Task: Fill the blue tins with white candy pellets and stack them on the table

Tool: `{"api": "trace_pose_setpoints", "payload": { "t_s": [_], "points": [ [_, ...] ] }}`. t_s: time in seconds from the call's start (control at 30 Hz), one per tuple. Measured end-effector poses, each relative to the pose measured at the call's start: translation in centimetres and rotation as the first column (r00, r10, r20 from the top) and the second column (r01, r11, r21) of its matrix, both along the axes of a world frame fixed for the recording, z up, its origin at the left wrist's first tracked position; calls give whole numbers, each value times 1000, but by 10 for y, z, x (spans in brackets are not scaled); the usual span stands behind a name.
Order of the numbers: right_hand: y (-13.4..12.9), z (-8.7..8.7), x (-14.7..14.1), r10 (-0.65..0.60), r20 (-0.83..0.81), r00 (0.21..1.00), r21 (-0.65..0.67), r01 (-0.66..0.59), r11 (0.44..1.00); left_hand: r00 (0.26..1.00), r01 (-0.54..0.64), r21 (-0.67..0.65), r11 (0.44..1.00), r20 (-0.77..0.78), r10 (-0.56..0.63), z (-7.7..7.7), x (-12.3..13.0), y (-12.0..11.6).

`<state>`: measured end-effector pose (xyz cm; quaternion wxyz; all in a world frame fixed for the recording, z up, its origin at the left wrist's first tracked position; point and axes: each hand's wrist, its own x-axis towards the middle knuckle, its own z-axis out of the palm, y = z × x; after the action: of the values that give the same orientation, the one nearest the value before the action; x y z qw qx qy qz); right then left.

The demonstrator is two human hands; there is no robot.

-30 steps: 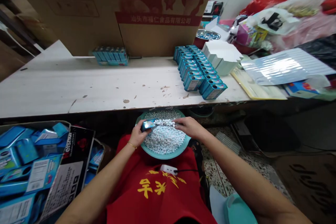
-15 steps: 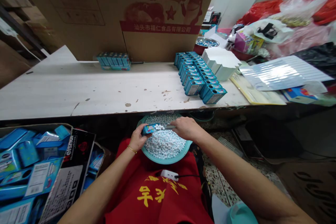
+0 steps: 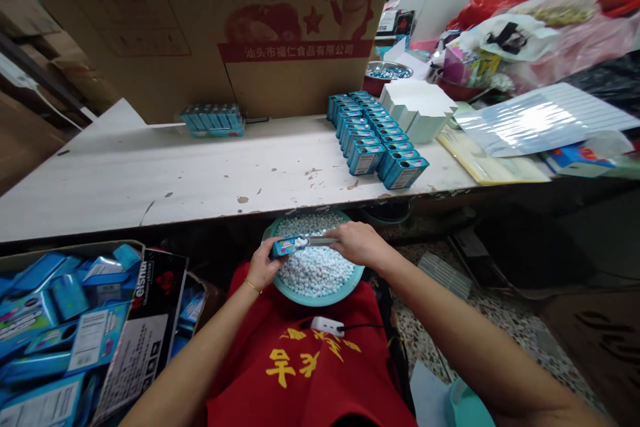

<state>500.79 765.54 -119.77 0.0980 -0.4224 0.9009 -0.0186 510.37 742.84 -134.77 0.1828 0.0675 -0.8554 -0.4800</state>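
Observation:
My left hand (image 3: 263,268) grips a small blue tin (image 3: 284,247), tilted on its side over a teal basin (image 3: 320,300). In my right hand (image 3: 361,244) is a narrow metal scoop (image 3: 320,241), its tip at the tin's opening. A few white candies sit at the scoop's end beside the opening. Below both hands, small white and pale blue round candies (image 3: 317,275) fill the basin, which rests on the lap over a red apron (image 3: 320,373).
Rows of blue tins (image 3: 367,157) stand on the white table (image 3: 210,180). A wrapped tin pack (image 3: 213,121) sits near the large cardboard box (image 3: 295,87). At the lower left, an open carton (image 3: 135,340) holds many tins. White card sheets (image 3: 420,103) are stacked at right.
The heap of candies on the scoop has shrunk, with only a few left by the tin's opening. More of the scoop's bare metal shows. The camera view has shifted slightly.

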Motion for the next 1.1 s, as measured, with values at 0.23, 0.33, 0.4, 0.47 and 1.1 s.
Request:
{"api": "trace_pose_setpoints", "payload": {
  "t_s": [0.23,0.33,0.4,0.47,1.1],
  "points": [
    [12,-19,3,-37,14,999,-29,37,999,1000,3,30,1000,15,-4,4,0,1],
    [17,-22,2,-56,65,996,-40,59,997,999,-19,67,998,33,16,2,1,2],
    [21,-25,1,-60,91,994,-68,66,995,999,-18,80,997,38,15,1,2,3],
    [22,-29,0,-53,96,994,-100,63,993,999,-5,81,997,43,1,-1,2,4],
    [50,-83,-8,-175,145,974,-87,189,978,996,-92,369,925,30,87,3,15,-3]
  ]
}}
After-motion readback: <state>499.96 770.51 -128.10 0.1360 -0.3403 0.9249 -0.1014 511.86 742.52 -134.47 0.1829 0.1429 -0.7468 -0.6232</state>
